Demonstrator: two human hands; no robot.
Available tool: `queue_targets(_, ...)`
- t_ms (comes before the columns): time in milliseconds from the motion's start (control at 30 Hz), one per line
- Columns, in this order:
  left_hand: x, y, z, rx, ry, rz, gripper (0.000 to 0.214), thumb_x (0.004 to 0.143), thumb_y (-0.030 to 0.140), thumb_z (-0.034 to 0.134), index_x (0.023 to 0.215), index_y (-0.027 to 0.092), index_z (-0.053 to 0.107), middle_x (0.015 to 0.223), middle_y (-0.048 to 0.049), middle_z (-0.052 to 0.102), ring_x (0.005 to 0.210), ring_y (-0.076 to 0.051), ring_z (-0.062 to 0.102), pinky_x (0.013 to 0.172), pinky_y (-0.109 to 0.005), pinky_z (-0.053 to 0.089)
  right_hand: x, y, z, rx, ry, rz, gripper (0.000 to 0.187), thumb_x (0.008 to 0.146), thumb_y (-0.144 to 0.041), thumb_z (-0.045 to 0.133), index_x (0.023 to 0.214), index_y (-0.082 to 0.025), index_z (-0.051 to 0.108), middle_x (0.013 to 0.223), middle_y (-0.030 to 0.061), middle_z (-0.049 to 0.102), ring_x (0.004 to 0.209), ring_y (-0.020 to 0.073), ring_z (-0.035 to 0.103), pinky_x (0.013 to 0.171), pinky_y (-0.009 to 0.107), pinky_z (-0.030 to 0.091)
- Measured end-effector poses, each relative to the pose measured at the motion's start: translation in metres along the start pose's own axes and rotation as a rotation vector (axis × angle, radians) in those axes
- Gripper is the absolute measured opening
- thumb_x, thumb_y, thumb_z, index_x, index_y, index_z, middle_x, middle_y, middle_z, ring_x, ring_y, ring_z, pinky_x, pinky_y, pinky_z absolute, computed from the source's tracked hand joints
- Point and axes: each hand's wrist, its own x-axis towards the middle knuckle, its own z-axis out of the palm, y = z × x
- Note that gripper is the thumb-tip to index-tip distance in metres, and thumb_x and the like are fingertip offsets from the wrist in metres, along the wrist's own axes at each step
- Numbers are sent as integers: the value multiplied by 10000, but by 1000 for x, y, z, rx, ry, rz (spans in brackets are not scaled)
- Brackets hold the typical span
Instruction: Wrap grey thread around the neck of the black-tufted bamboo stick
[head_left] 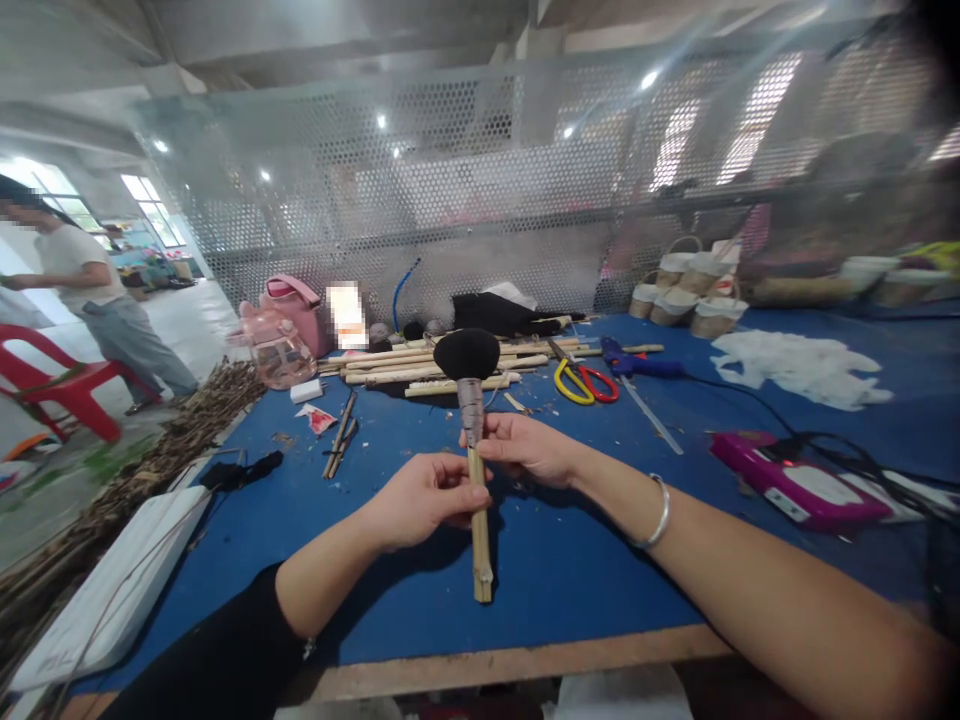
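Both hands hold one upright bundle of light wooden sticks (481, 555), topped by a round black fabric-like head (466, 356). A greyish wrapping (471, 410) covers the sticks just under that head. My left hand (431, 497) pinches the sticks around their middle, thumb across the front. Slightly higher, my right hand (525, 447) grips them near the lower end of the wrapping. The bottom of the bundle hangs over the blue tabletop (585, 570). Behind it lies a pile of pale sticks (375, 376), with red-and-yellow-handled scissors (576, 388) to its right.
A blue glue gun (637, 364) rests beyond the scissors, and a magenta device (795, 485) with cables sits right. White cloth-like material (802, 368) and small pots (716, 315) stand behind. At left are a white board-like block (120, 580), a pink bottle (281, 350) and a person (90, 275).
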Motion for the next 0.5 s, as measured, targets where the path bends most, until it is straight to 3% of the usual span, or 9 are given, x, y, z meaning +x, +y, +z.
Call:
queue_targets(167,-1,0,-1,-46,-92,-42,400,636,398,727,875,108,588,787,-62,606,658,-109,567,611,-237,461,0,8,1,37,-36,24,334,721,-394,665,893,-143,527,546,-49,512,374,28,284,349,183,134)
queue_targets(400,3,-7,3,68,208,-34,422,555,414,767,643,132,466,534,46,485,480,-58,476,514,-217,449,3,9,8,-29,77,33,346,692,-416,686,814,-141,515,536,-66,483,351,13,241,335,187,126)
queue_targets(500,3,-6,1,45,166,-34,385,585,401,755,666,117,509,570,22,535,501,-58,497,540,-212,448,2,6,6,-2,82,34,353,676,-408,700,822,-136,528,480,-91,410,344,17,222,333,189,116)
